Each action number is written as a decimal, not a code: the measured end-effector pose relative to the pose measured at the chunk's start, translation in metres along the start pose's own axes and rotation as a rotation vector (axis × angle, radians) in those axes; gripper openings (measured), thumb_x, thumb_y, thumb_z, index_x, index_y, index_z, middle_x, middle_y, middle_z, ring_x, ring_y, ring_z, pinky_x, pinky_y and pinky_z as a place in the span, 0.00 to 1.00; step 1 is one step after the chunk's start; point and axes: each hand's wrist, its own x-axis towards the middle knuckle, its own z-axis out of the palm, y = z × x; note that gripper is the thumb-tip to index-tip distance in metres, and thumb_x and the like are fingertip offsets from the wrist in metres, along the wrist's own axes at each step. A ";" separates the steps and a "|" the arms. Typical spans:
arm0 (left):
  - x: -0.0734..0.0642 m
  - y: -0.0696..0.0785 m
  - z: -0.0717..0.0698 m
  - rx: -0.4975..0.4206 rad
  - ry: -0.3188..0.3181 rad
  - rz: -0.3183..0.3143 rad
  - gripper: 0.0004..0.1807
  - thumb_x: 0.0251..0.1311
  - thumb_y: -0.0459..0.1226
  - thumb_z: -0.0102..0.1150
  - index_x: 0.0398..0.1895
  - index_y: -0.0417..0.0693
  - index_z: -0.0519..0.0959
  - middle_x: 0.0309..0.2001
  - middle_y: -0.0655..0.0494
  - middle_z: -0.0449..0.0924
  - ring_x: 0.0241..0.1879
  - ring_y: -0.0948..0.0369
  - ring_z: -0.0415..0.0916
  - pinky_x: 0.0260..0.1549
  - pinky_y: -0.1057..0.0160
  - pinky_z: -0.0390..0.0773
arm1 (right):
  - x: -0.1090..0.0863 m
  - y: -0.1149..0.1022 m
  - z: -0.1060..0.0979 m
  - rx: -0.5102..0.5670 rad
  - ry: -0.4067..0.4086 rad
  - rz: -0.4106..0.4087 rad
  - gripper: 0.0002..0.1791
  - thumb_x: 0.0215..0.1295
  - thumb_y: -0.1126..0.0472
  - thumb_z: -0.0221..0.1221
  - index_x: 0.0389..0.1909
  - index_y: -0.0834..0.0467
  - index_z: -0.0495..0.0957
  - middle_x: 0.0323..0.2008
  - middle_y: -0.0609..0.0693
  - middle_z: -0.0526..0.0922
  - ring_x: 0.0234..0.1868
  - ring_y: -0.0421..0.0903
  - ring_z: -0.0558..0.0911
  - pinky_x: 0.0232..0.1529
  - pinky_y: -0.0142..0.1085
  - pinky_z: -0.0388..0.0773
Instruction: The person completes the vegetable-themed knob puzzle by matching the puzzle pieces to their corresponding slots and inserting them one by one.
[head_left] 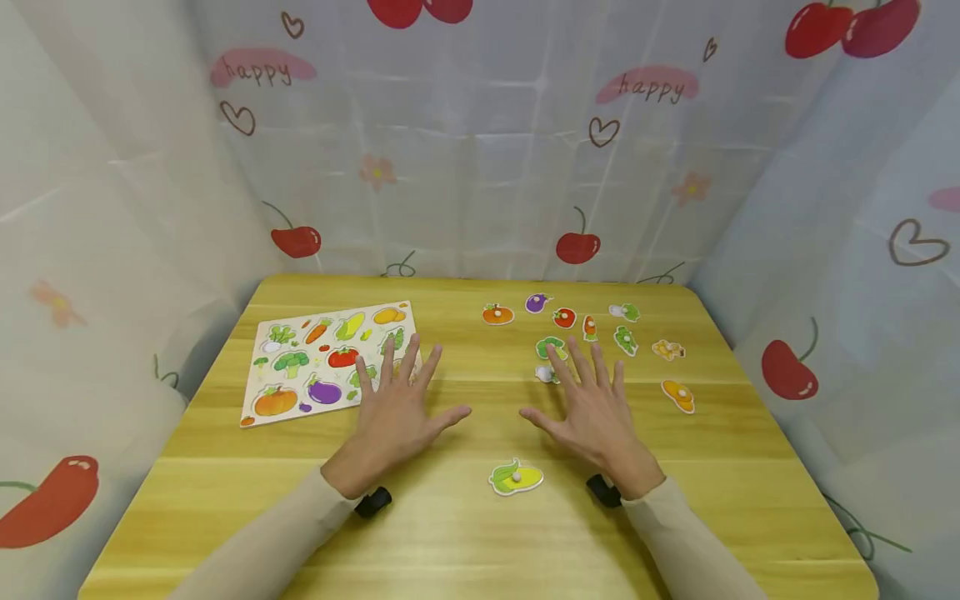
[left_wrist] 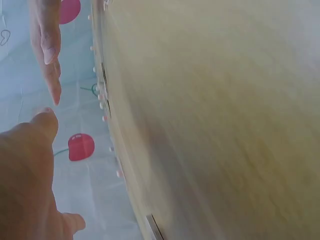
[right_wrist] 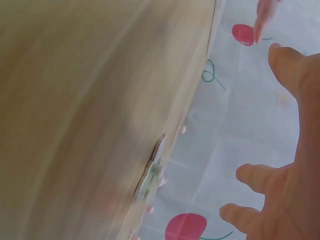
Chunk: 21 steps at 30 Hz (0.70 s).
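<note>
My left hand hovers palm down, fingers spread, overlapping the lower right corner of a vegetable puzzle board in the head view. My right hand is spread likewise, its fingertips near a broccoli piece and a white-bulbed piece. Neither hand holds anything. Between the wrists lies a corn piece with a small knob. Both wrist views show the left hand and right hand raised over the tabletop, fingers apart.
More knobbed pieces lie at the back right: pumpkin, eggplant, tomato, carrot and several others. A potato-like piece is farthest right. Printed curtains surround the wooden table.
</note>
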 end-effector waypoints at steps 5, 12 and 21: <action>-0.003 -0.014 -0.003 -0.003 -0.006 -0.046 0.63 0.70 0.84 0.53 0.99 0.65 0.54 0.99 0.46 0.44 0.97 0.31 0.37 0.86 0.11 0.31 | 0.003 -0.004 0.003 0.005 0.020 -0.026 0.60 0.72 0.20 0.66 0.96 0.44 0.59 0.96 0.60 0.56 0.95 0.77 0.53 0.86 0.87 0.50; -0.004 -0.044 -0.007 -0.042 -0.056 -0.123 0.64 0.72 0.86 0.47 0.99 0.62 0.52 0.99 0.42 0.39 0.96 0.28 0.35 0.84 0.09 0.28 | 0.013 -0.012 0.003 0.011 -0.004 -0.064 0.60 0.73 0.20 0.66 0.96 0.46 0.60 0.95 0.60 0.60 0.94 0.76 0.58 0.88 0.83 0.55; -0.010 -0.066 -0.011 -0.093 -0.140 -0.202 0.61 0.77 0.81 0.49 0.99 0.56 0.52 0.98 0.33 0.37 0.94 0.21 0.29 0.80 0.06 0.22 | 0.019 -0.024 0.005 0.030 0.002 -0.136 0.56 0.74 0.24 0.68 0.93 0.49 0.66 0.92 0.63 0.66 0.91 0.74 0.65 0.87 0.79 0.63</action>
